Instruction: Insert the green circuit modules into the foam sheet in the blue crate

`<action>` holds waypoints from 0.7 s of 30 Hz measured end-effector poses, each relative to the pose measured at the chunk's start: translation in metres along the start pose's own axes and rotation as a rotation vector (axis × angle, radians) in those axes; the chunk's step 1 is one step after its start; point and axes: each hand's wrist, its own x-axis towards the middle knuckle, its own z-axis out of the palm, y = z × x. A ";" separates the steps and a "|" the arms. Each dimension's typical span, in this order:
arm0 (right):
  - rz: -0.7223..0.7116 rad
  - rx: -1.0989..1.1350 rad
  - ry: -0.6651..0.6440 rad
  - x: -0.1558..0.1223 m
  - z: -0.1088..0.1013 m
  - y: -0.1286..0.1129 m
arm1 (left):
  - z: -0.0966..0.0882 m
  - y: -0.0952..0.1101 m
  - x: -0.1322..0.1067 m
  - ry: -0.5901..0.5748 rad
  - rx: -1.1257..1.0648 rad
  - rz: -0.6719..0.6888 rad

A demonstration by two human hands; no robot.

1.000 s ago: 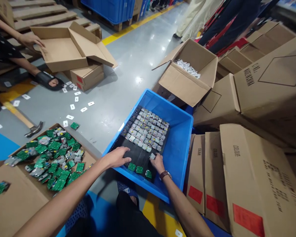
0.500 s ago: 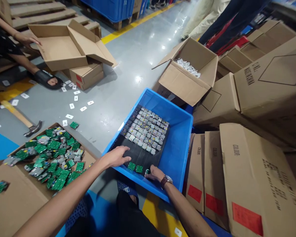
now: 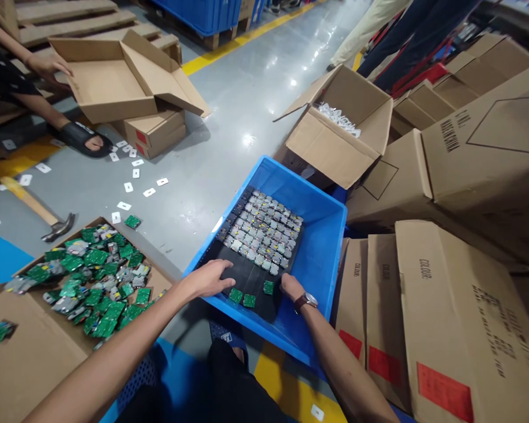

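Note:
A blue plastic bin (image 3: 321, 258) holds a black sheet (image 3: 242, 271) bearing tight rows of small grey circuit modules (image 3: 264, 229). Three green circuit boards lie apart on its near part: a left one (image 3: 235, 295), a middle one (image 3: 249, 301) and a right one (image 3: 268, 287). My left hand (image 3: 209, 278) rests over the bin's left rim and the sheet, thumb and fingers spread, holding nothing. By the sheet's right edge, my right hand (image 3: 293, 288), with a wristwatch above it, has its fingers curled closed; what they hold, if anything, is hidden.
At left, a cardboard box (image 3: 161, 289) is heaped with green and grey boards, with a hammer (image 3: 58, 226) beyond it. White tags (image 3: 136, 173) litter the floor. Cartons (image 3: 379, 305) line the right side. Another person's hand (image 3: 48, 66) touches an open carton (image 3: 110, 88).
My right hand has let go of the right green board, which now lies farther up the sheet, and has moved up and right to the sheet's edge. My left hand stays put.

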 end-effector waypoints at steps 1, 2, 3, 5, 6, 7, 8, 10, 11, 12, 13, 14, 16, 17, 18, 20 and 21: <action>-0.002 -0.007 -0.011 -0.001 0.001 -0.002 | -0.001 0.000 0.000 -0.007 0.011 0.000; -0.007 -0.011 -0.031 -0.002 0.003 -0.004 | -0.001 0.001 0.000 -0.012 0.017 0.002; -0.015 -0.010 -0.053 -0.003 0.005 -0.007 | -0.002 0.001 0.000 -0.016 0.021 0.005; -0.033 0.001 -0.090 -0.006 0.010 -0.013 | -0.002 0.002 0.000 -0.019 0.026 0.010; -0.041 0.006 -0.098 -0.008 0.012 -0.016 | -0.002 0.002 0.000 -0.019 0.029 0.012; -0.047 0.010 -0.097 -0.010 0.015 -0.019 | -0.002 0.002 0.000 -0.016 0.032 0.013; -0.045 0.009 -0.089 -0.011 0.017 -0.021 | -0.002 0.002 0.000 -0.010 0.034 0.013; -0.019 -0.011 -0.053 -0.015 0.021 -0.022 | -0.002 0.003 0.000 0.003 0.034 0.014; 0.004 -0.028 -0.029 -0.016 0.022 -0.022 | -0.002 0.003 -0.001 0.005 0.037 0.016; 0.027 -0.045 -0.005 -0.017 0.022 -0.021 | -0.002 0.003 -0.001 0.004 0.042 0.018; 0.043 -0.056 0.018 -0.019 0.022 -0.019 | -0.002 0.003 -0.001 0.001 0.047 0.020; 0.044 -0.053 0.033 -0.019 0.021 -0.016 | -0.002 0.003 -0.001 -0.003 0.051 0.022; 0.014 0.013 0.014 -0.021 0.019 -0.011 | -0.002 0.003 -0.001 -0.007 0.054 0.020; -0.005 0.058 -0.011 -0.021 0.018 -0.008 | -0.003 0.003 -0.001 -0.008 0.052 0.017; -0.021 0.092 -0.033 -0.021 0.017 -0.006 | -0.003 0.004 -0.001 -0.009 0.050 0.013; -0.038 0.104 -0.046 -0.021 0.017 -0.003 | -0.003 0.005 -0.001 -0.007 0.050 0.010; -0.046 0.085 -0.041 -0.021 0.018 -0.003 | -0.004 0.006 -0.002 -0.005 0.051 0.011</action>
